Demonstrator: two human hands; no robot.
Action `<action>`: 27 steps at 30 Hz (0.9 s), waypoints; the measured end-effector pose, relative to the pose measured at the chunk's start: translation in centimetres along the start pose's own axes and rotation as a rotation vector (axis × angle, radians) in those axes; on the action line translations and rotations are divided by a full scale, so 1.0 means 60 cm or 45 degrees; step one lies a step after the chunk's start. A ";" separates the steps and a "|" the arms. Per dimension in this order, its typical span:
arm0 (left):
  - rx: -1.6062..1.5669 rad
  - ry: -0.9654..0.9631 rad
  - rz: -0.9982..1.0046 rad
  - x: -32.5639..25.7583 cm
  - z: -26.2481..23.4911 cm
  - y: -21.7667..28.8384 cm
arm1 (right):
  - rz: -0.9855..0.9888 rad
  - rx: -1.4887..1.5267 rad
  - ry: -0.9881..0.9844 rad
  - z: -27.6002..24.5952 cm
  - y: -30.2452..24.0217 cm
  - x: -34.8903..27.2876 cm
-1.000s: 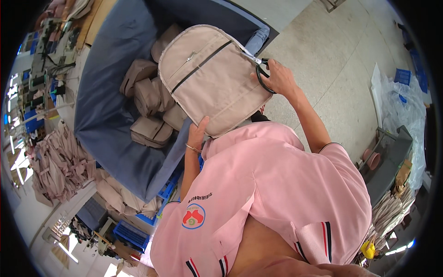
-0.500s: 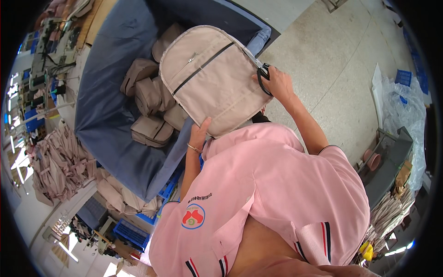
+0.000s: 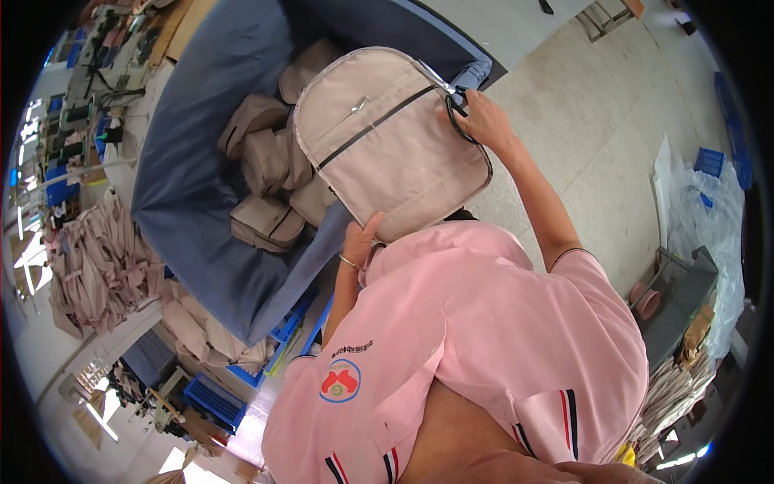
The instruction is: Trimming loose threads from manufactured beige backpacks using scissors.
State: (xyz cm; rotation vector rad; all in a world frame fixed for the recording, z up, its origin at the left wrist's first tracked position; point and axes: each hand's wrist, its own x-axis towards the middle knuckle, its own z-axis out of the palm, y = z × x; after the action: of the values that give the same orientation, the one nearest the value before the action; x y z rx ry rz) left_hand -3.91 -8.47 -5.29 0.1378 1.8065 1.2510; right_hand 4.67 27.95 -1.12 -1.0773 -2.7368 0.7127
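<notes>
A beige fabric backpack piece [image 3: 395,173] with a rounded top, a dark zipper line and a small metal zipper pull lies tilted in front of my body, over the near edge of the blue bin. My left hand [image 3: 361,239] pinches its lower left edge, thumb on top. Black-handled scissors [image 3: 454,121] are in my right hand [image 3: 485,123], which is at the piece's right edge. The metal blades point up along that edge; whether they are open cannot be made out. Some of my right fingers are hidden.
The large blue fabric-lined bin [image 3: 181,173] holds several beige pouches [image 3: 270,219]. At left hang piles of beige fabric pieces [image 3: 97,266], above blue crates [image 3: 216,403]. Concrete floor [image 3: 597,137] lies to the right, with clear plastic wrap [image 3: 709,234] and a grey cart [image 3: 681,298] beyond.
The backpack piece has shifted a little to the right, and its lower right corner now shows below my right hand. My right hand with the scissors has moved slightly up.
</notes>
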 end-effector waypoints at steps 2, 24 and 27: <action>-0.005 0.013 0.041 -0.005 0.004 0.005 | 0.001 -0.026 -0.048 0.000 -0.005 0.009; 0.125 1.140 0.680 -0.066 -0.036 0.152 | 0.167 0.814 -0.050 0.083 -0.032 -0.149; 0.350 0.928 0.869 -0.125 -0.106 0.224 | 0.232 1.238 -0.114 0.072 0.006 -0.185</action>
State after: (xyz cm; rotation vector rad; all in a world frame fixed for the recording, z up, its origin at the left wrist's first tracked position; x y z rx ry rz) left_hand -9.18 -10.48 10.39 0.5459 2.7032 1.6421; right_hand 11.93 19.10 -4.39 -1.0141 -1.8761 1.8541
